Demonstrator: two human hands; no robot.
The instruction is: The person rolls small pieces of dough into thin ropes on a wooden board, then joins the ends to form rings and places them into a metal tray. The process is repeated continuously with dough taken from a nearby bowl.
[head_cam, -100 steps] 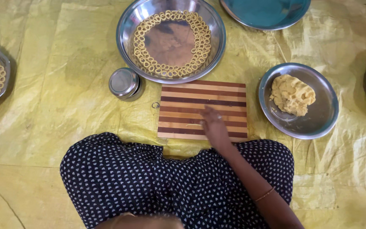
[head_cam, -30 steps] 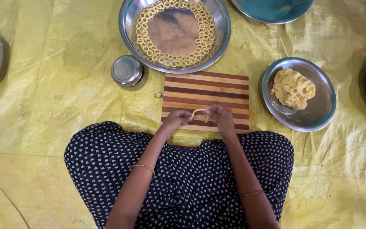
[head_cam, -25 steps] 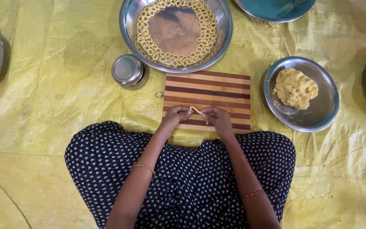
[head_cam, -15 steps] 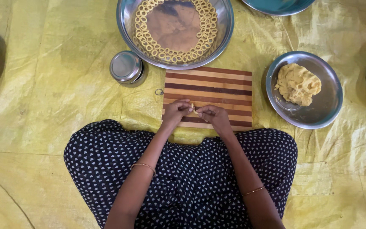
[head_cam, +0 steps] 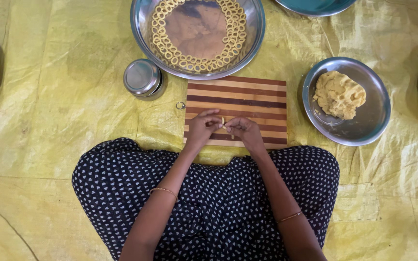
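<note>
Two hands, dough strip, striped board

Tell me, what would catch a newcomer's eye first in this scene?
Probably the two hands meeting at the middle: the left hand and right hand pinch a small dough piece over a striped wooden board. Just beyond it sits a big steel bowl lined with dough rings, and right of the board a steel plate holds a dough lump.
</note>
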